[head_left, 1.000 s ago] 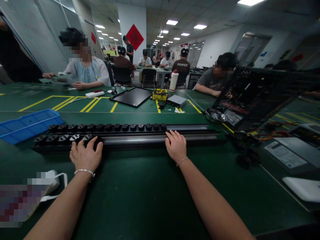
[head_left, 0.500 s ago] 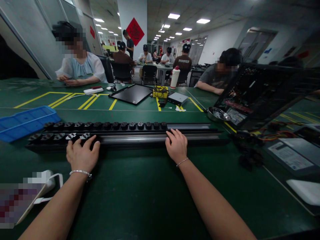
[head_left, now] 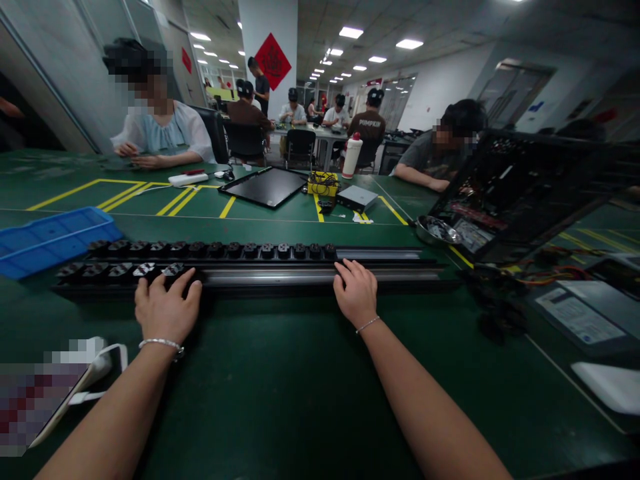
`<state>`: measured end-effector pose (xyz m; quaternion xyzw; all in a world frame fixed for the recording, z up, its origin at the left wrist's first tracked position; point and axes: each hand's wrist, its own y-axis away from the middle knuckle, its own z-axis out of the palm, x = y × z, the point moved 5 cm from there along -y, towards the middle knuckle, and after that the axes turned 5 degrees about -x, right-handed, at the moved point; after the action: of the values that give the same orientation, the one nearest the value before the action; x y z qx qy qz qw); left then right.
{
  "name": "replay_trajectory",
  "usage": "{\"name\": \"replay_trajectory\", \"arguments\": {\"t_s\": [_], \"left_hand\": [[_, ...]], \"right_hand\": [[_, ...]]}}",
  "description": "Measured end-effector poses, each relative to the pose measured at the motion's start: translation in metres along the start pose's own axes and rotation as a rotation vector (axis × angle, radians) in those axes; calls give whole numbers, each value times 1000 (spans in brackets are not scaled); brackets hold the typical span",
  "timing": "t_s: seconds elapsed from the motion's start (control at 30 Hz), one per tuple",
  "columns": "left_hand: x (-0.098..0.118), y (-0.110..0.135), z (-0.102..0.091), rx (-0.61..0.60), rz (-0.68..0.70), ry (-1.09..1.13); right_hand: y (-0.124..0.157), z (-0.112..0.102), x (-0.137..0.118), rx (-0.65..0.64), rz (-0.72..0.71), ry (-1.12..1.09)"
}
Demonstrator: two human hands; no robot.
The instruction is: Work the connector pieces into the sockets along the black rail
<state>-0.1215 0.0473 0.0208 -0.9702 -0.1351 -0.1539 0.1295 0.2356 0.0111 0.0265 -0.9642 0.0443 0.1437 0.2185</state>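
Two long black trays lie side by side across the table before me. Small black round parts fill most of the far tray (head_left: 377, 254); several more, some with shiny tops, sit at the left end of the near tray (head_left: 300, 276). My left hand (head_left: 167, 310) rests palm down, fingers spread, on the near tray's front edge beside its last shiny-topped part (head_left: 174, 269). Further right, my right hand (head_left: 356, 290) touches the same tray with its fingertips, fingers stretched and slightly apart. Neither hand visibly holds anything.
A blue bin (head_left: 55, 237) stands left, above a phone-like item (head_left: 45, 407) with a white cable. Right are a metal bowl (head_left: 430, 230), an open computer case (head_left: 530, 193) and a metal box (head_left: 585, 310). Beyond lies a flat screen (head_left: 265, 187). Two people sit opposite.
The view has shifted very slightly. Both my hands keep their places on the near tray, and the parts in the trays look the same.
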Motion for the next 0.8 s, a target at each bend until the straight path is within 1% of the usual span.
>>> {"name": "replay_trajectory", "arguments": {"t_s": [0.2,0.47,0.8], "left_hand": [[0,2,1,-18,3,-11],[7,3,-6,-13,-9,-18],[4,1,-4,-24,5,-27]], "right_hand": [[0,0,0,-12,-7,11],[0,0,0,-10,-16,17],[0,-1,0,-10,-23,20]]}}
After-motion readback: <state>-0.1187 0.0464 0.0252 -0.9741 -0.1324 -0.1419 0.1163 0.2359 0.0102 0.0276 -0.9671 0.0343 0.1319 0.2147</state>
